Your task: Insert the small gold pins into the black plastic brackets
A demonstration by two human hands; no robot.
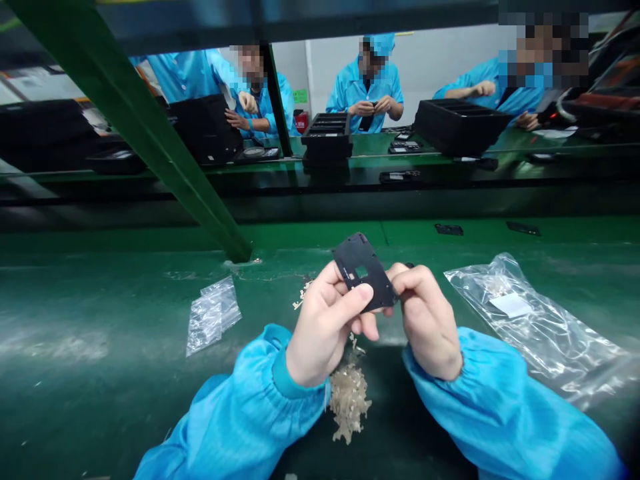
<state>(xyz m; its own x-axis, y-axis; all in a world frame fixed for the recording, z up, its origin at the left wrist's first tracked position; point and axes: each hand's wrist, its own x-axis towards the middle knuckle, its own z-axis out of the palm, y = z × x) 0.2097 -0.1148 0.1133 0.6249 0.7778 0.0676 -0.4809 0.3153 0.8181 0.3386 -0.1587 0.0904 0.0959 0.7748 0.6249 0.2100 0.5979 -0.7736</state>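
Black plate (376,273) grasped by left hand (323,327); right hand (427,320), fingers curled at plate's right edge, hold unclear; tan scraps (349,400) near.

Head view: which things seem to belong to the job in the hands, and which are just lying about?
Job in hand:
- Black plate, held by the left hand, with the right hand at its edge
- Heap of pale pieces, probably

Apparently lying about:
- Small clear bag, left
- Large clear bag, right
- Two dark flat pieces, farther back
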